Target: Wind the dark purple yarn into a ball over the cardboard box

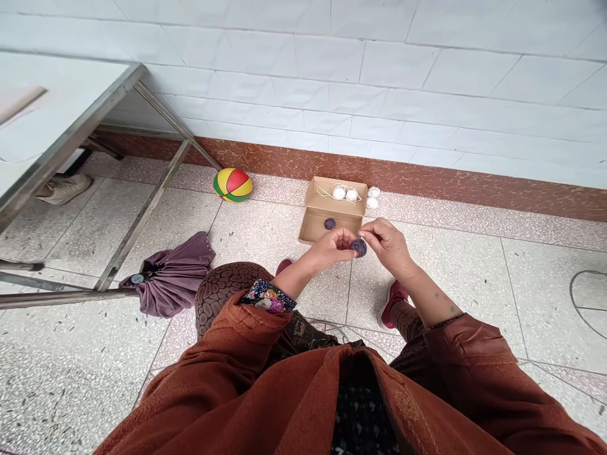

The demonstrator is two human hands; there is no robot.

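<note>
A small dark purple yarn ball (359,247) is held between the fingers of my left hand (332,248). My right hand (387,246) pinches at the top of that ball, its thumb and forefinger closed on what looks like the yarn strand. Just beyond my hands an open cardboard box (310,225) sits on the floor. Another dark yarn ball (330,224) lies in its nearer half. Two white yarn balls (345,193) with loose strands rest on the farther half, and more white balls (373,197) lie on the floor at its right side.
A red, yellow and green ball (233,185) lies near the wall. A folded purple umbrella (175,275) is by the metal-legged table (102,95) at left, with another person's shoe (69,188) beneath. A dark cable (576,297) curls at the right.
</note>
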